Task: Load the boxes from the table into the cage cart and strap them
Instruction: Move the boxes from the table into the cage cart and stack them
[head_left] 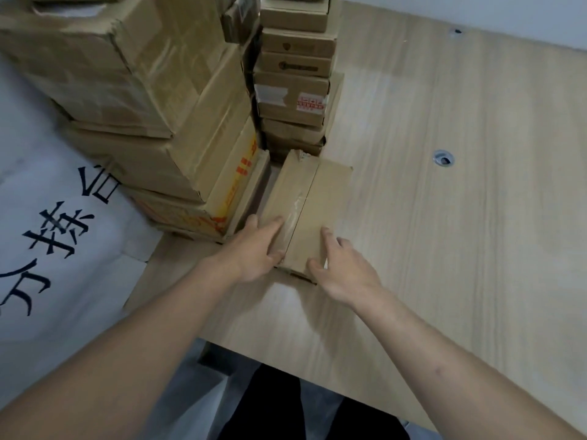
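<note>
Both bare forearms reach forward from the lower corners of the view and converge toward the middle, the left arm crossing from the lower left and the right from the lower right. The left hand (259, 249) lies palm down with its fingers stretched almost straight and slightly spread, thumb out to the side, its fingertips pressed flat on a surface. The right hand (341, 266) sits just beside it, also palm down, its fingers relaxed and a little bent, thumb angled inward toward the left hand, the 2 hands apart.
</note>
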`<state>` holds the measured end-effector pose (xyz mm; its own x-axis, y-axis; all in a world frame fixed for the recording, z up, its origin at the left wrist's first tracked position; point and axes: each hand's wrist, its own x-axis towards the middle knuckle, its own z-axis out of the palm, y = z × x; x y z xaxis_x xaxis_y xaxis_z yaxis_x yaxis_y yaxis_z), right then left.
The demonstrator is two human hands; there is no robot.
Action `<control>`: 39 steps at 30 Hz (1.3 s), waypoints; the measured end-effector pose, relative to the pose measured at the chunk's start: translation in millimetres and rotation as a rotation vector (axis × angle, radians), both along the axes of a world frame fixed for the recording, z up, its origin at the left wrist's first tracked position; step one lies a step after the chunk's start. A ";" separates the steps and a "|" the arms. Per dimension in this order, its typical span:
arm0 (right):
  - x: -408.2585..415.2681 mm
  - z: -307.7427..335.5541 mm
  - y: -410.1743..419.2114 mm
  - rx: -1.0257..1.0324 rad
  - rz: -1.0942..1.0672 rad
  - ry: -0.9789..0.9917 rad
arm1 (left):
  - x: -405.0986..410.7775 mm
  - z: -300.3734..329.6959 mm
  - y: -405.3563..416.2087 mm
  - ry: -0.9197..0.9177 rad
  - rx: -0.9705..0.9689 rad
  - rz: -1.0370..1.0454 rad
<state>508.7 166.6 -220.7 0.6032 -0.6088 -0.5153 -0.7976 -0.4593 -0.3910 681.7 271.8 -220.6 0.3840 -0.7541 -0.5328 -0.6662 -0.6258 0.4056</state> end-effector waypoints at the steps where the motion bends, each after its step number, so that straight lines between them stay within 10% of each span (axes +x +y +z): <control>1: -2.3 -2.1 1.1 0.012 -0.021 -0.022 | -2.5 -1.5 1.3 0.013 -0.015 0.009; 13: -36.8 -11.4 4.9 0.173 -0.175 -0.288 | -33.3 -15.4 13.6 0.100 -0.152 0.067; 39: -148.4 206.2 -12.6 0.121 0.272 -0.478 | -194.5 203.8 68.9 -0.186 -0.326 0.329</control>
